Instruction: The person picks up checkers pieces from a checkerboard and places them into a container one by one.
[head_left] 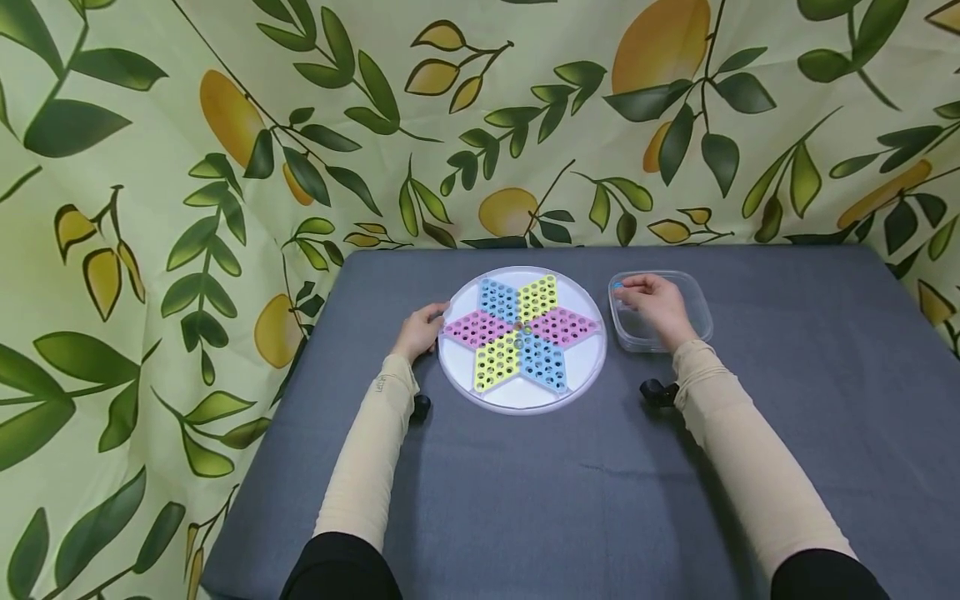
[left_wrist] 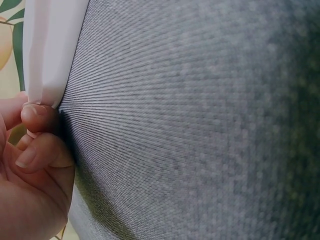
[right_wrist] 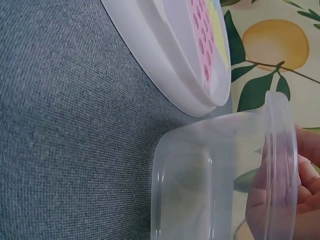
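Note:
A round white Chinese checkers board [head_left: 465,392] lies on the table, its star of blue, yellow and pink hole-filled sections facing up. Several small glass marbles [head_left: 519,337] sit around its centre. My left hand [head_left: 420,331] pinches the board's left rim [left_wrist: 47,75], fingers and thumb bent at the edge. Just right of the board stands a clear plastic container [head_left: 701,312]. Over it, my right hand [head_left: 660,307] has its fingertips together at a small blue marble [head_left: 617,285] near the far left corner. In the right wrist view, the container's wall [right_wrist: 200,185] partly covers that hand.
Dark grey cloth [head_left: 540,492] covers the table. A backdrop [head_left: 465,167] printed with leaves and fruit hangs behind and to the left. Black wrist-worn devices [head_left: 658,393] show below both hands.

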